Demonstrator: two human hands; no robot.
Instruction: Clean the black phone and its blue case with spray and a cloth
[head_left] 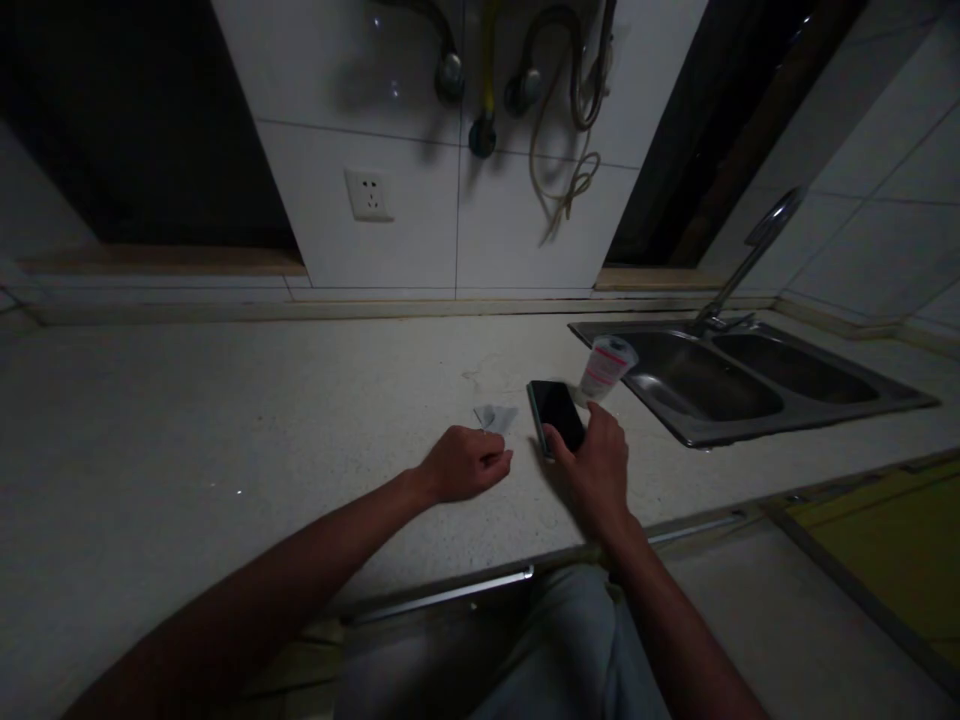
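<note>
A black phone (pixel 556 412) lies screen-up on the pale counter (pixel 225 420), just left of the sink. My right hand (pixel 596 465) rests at its near end, thumb on the screen and fingers along its right edge, holding it. My left hand (pixel 466 465) sits on the counter to the left, fingers curled into a loose fist with nothing visible in them. A small crumpled white paper (pixel 495 416) lies just beyond its knuckles. A clear plastic cup (pixel 606 368) with a red and white label stands tilted at the sink's left corner.
A steel double sink (pixel 757 375) with a tall tap (pixel 750 255) fills the right side. The tiled wall behind carries a socket (pixel 370 194) and hanging hoses (pixel 559 100). Dark openings flank the wall. The counter's front edge has a metal strip (pixel 442 595).
</note>
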